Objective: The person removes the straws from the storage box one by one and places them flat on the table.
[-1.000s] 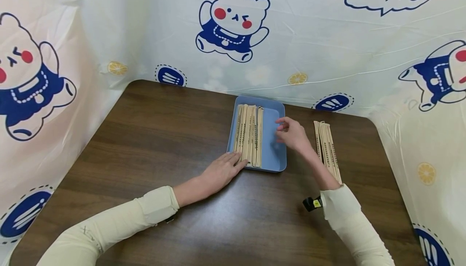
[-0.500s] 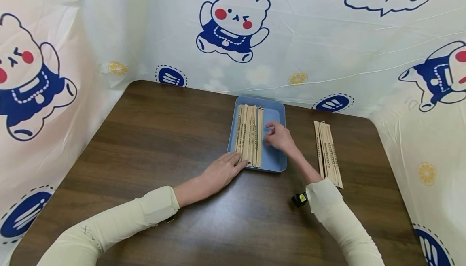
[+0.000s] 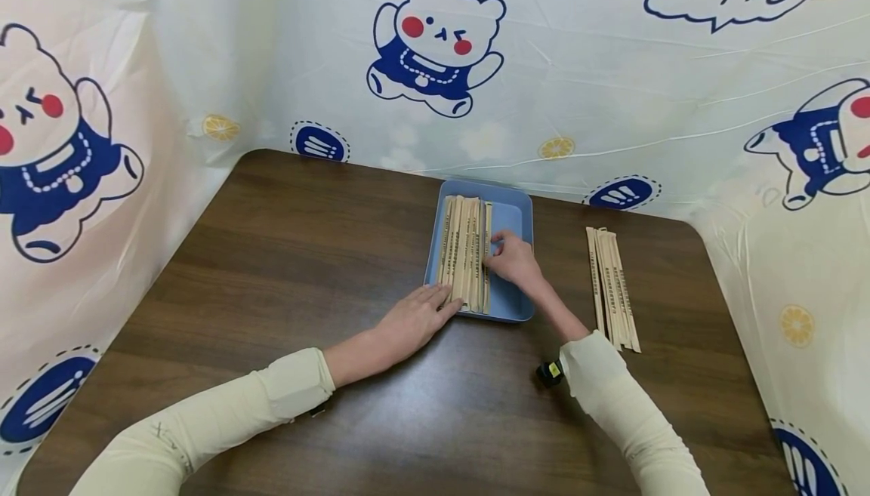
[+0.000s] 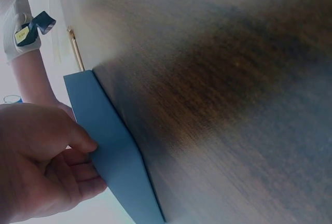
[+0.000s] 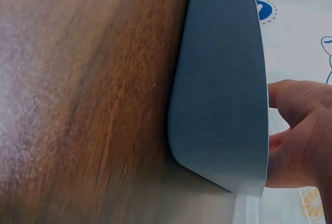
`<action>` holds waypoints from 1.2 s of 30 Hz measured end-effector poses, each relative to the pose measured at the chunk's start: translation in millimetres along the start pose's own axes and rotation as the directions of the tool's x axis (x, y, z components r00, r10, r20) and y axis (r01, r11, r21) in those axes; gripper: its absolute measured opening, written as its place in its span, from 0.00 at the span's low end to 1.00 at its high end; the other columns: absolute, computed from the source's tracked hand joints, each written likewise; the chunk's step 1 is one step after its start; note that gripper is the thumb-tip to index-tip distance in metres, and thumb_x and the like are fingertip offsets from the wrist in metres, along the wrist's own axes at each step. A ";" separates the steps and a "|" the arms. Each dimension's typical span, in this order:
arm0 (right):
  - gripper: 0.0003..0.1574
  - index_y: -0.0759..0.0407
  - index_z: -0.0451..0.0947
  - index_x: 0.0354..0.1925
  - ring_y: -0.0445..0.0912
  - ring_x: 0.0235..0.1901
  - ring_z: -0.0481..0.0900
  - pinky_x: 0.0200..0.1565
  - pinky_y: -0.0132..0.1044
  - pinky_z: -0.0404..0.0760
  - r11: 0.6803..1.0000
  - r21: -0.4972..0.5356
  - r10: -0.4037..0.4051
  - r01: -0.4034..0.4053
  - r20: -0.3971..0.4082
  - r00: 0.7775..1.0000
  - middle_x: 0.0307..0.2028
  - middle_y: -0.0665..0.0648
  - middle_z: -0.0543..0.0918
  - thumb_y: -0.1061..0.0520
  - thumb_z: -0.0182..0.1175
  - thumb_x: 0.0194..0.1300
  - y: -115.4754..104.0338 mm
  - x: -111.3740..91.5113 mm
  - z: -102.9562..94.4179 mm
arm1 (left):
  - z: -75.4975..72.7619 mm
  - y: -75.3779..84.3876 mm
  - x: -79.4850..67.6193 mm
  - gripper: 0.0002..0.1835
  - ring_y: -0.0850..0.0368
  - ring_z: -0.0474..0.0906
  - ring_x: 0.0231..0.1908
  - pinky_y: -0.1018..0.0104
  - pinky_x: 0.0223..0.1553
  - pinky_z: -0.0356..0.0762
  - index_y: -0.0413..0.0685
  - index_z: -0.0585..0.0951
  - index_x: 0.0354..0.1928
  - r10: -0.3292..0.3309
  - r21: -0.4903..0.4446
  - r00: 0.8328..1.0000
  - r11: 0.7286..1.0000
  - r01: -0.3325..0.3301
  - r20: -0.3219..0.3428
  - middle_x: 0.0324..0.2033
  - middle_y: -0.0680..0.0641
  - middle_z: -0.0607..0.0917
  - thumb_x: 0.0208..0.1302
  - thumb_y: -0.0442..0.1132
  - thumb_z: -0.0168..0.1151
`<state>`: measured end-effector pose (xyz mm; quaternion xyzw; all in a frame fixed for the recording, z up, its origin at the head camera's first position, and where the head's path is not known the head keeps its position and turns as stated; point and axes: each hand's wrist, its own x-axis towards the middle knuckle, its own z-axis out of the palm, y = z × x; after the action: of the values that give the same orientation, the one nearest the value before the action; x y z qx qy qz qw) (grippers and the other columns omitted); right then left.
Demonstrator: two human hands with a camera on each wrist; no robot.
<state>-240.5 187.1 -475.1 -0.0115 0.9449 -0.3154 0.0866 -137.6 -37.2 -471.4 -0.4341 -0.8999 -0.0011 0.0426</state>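
Observation:
A blue tray (image 3: pixel 511 213) stands on the brown table, with several paper-wrapped chopsticks (image 3: pixel 462 243) lying side by side in its left part. My left hand (image 3: pixel 411 322) rests over the tray's near-left corner, fingers extended across the rim. In the left wrist view, the thumb (image 4: pixel 85 140) lies against the outer wall. Inside the tray, my right hand (image 3: pixel 514 260) pinches the rightmost wrapped chopsticks (image 3: pixel 487 288) with bent fingers. In the right wrist view, the tray wall (image 5: pixel 223 89) hides those fingertips.
Several more wrapped chopsticks (image 3: pixel 615 292) lie in a loose bundle on the table (image 3: pixel 326 254), right of the tray. Printed fabric (image 3: pixel 285 43) hangs behind the table's far edge and along both sides. Black wrist cameras sit under the sleeves, one at the right cuff (image 3: pixel 549 373).
My right hand has moved left across the tray to the rightmost wrapped chopsticks, which have turned slightly and now show print. The left hand has stayed on the corner.

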 end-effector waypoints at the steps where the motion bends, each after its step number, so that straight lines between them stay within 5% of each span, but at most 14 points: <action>1: 0.26 0.66 0.74 0.56 0.48 0.29 0.77 0.30 0.39 0.76 1.000 -0.004 0.005 -0.005 0.004 1.000 0.33 0.58 0.80 0.57 0.66 0.62 -0.6 -0.1 0.3 | 0.1 0.1 -0.1 0.24 0.43 0.71 0.65 0.54 0.66 0.68 0.43 0.74 0.68 0.000 0.001 1.000 1.000 0.000 -0.002 0.63 0.35 0.75 0.71 0.29 0.58; 9: 0.28 0.69 0.73 0.57 0.45 0.22 0.84 0.27 0.36 0.82 0.996 0.032 0.078 -0.080 0.059 0.995 0.30 0.60 0.83 0.57 0.66 0.62 -4.0 4.8 -0.8 | 0.2 0.4 -0.2 0.24 0.43 0.70 0.65 0.54 0.67 0.67 0.43 0.74 0.68 -0.008 -0.007 1.000 1.000 0.008 0.007 0.64 0.35 0.74 0.71 0.30 0.58; 17: 0.27 0.68 0.72 0.55 0.46 0.21 0.85 0.26 0.37 0.86 0.978 0.129 0.149 -0.163 0.115 0.982 0.43 0.69 0.81 0.62 0.65 0.59 -3.4 8.9 -6.6 | -0.6 1.0 -0.6 0.24 0.44 0.71 0.65 0.54 0.66 0.68 0.44 0.74 0.68 -0.001 0.003 1.000 1.000 0.001 -0.005 0.63 0.35 0.75 0.71 0.29 0.58; 36: 0.30 0.67 0.67 0.64 0.53 0.38 0.82 0.39 0.45 0.87 0.925 0.293 0.200 -0.242 0.166 0.966 0.47 0.66 0.77 0.63 0.58 0.65 -3.8 0.1 -36.2 | -1.3 0.5 -0.8 0.25 0.43 0.69 0.66 0.53 0.67 0.67 0.42 0.73 0.68 -0.007 -0.014 1.000 1.000 0.007 0.017 0.64 0.34 0.74 0.71 0.28 0.57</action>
<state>-247.0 205.6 -444.4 0.0879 0.8707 -0.4470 0.1852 -136.6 -37.6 -470.2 -0.4311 -0.9017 -0.0041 0.0319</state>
